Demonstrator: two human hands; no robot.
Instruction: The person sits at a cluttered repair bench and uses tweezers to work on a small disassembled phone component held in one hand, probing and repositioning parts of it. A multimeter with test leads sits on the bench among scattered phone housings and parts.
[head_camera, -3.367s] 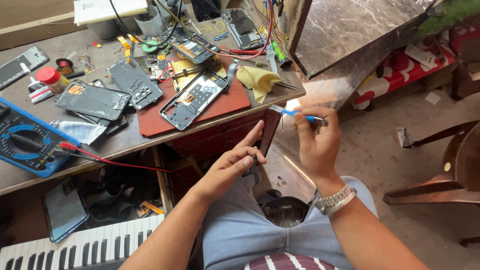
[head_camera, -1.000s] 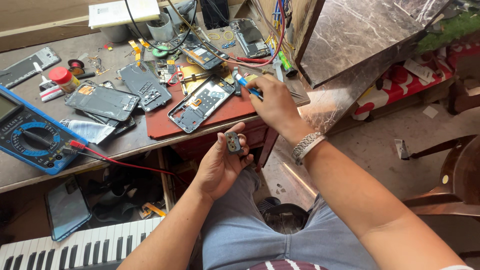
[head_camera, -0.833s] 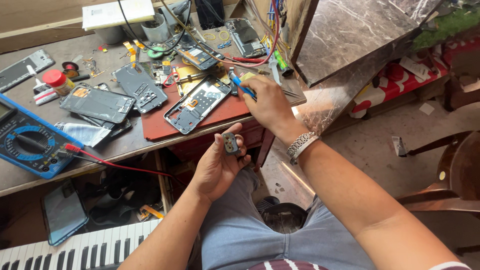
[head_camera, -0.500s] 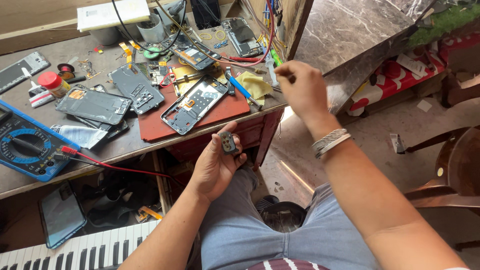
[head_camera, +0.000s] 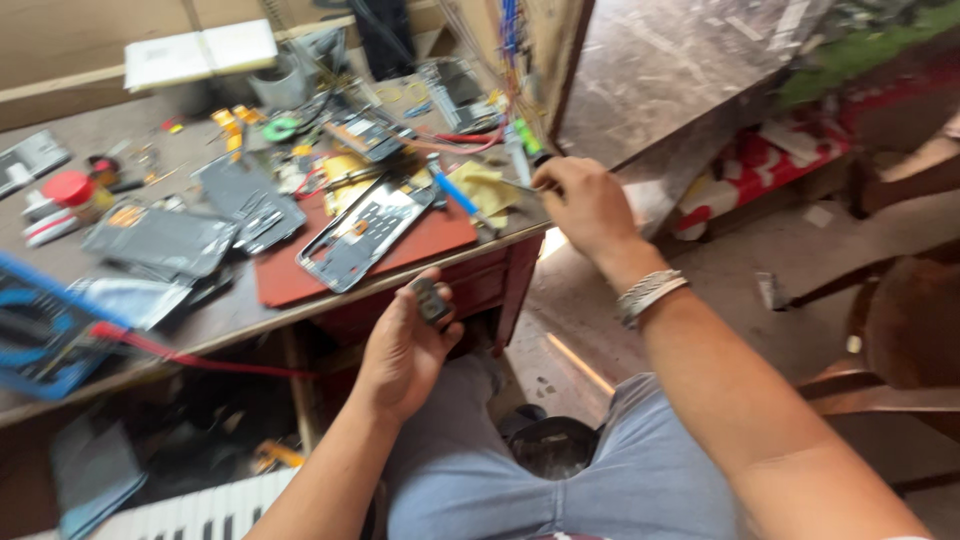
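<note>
My left hand (head_camera: 405, 350) is raised in front of the table's edge and pinches a small dark camera-like part (head_camera: 432, 300) between thumb and fingers. My right hand (head_camera: 585, 205), with a metal bracelet on the wrist, is at the table's right corner, its fingers closed on a thin metal tool (head_camera: 520, 185) that looks like tweezers; blur hides the detail. A blue-handled screwdriver (head_camera: 455, 192) lies on a yellow cloth (head_camera: 485, 185) just left of that hand. An opened phone frame (head_camera: 362, 235) rests on a red mat (head_camera: 420, 240).
The wooden table (head_camera: 230, 310) is crowded with phone back covers (head_camera: 160, 240), a blue multimeter (head_camera: 35, 330) with a red lead, a red-capped jar (head_camera: 70, 190), wires and small parts. A keyboard (head_camera: 200, 510) lies below; a wooden chair (head_camera: 900, 330) stands at right.
My right hand laid the blue-handled screwdriver on the table and moved right to the corner, closing on a thin tool. My left hand rose with the small dark part and has kept it.
</note>
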